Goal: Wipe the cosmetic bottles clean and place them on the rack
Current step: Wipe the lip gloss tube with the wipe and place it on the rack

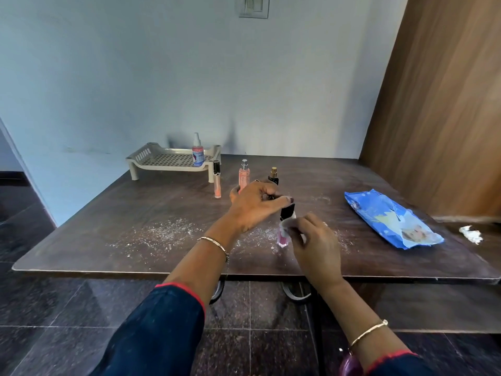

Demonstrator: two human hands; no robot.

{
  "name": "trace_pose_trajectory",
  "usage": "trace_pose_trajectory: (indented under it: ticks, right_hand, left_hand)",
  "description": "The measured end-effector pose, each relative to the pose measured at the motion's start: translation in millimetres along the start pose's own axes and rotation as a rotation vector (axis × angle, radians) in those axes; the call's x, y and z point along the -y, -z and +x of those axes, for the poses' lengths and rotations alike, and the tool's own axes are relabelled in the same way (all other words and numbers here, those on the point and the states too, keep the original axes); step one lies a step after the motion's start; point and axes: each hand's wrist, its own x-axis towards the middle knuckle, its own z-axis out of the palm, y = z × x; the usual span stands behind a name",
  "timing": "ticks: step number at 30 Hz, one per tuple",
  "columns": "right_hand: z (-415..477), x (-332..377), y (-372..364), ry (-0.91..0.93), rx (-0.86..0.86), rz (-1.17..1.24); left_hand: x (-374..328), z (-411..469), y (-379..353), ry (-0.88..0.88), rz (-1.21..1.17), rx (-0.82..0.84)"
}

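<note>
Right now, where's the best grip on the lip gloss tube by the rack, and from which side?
Likely pinch the lip gloss tube around mid-body, coming from the near side: it stands upright and slim, with the rack leg close behind it and the peach spray bottle beside it.

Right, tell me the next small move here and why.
Probably slide the wipe down the pink bottle. The left hand pinches its black cap, while the right hand holds the wipe up near the neck, so the lower body is not yet covered.
</note>
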Motion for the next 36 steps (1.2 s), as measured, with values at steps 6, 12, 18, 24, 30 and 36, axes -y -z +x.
trace_pose_trajectory:
  ticks: [6, 12, 18, 24, 30, 36]
  right_hand:
    - [1.8, 2.4, 4.4, 0.334, 0.043, -0.322]
    - [2.4, 9.3, -3.2, 0.458, 0.189, -0.513]
    - [0.5, 8.9, -7.9, 0.354, 0.393, -0.497]
    - [-1.2, -19.6, 16.0, 0.034, 0.452, -0.303]
    - [12.2, -24.7, 34.9, -0.464, 0.059, 0.265]
    - [24.1, -3.4, 17.9, -0.619, -0.001, 0.652]
  left_hand:
    - [-1.6, 5.1, 1.9, -0.004, 0.017, 0.018]
    - [-6.2, 3.8, 4.5, -0.043, 0.056, 0.022]
    - [-8.0, 5.4, 7.2, -0.059, 0.097, 0.06]
    - [-7.8, 10.2, 13.9, -0.074, 0.129, 0.086]
    - [-12.2, 14.4, 24.9, -0.107, 0.232, 0.131]
    - [-17.9, 11.9, 27.7, -0.162, 0.313, 0.143]
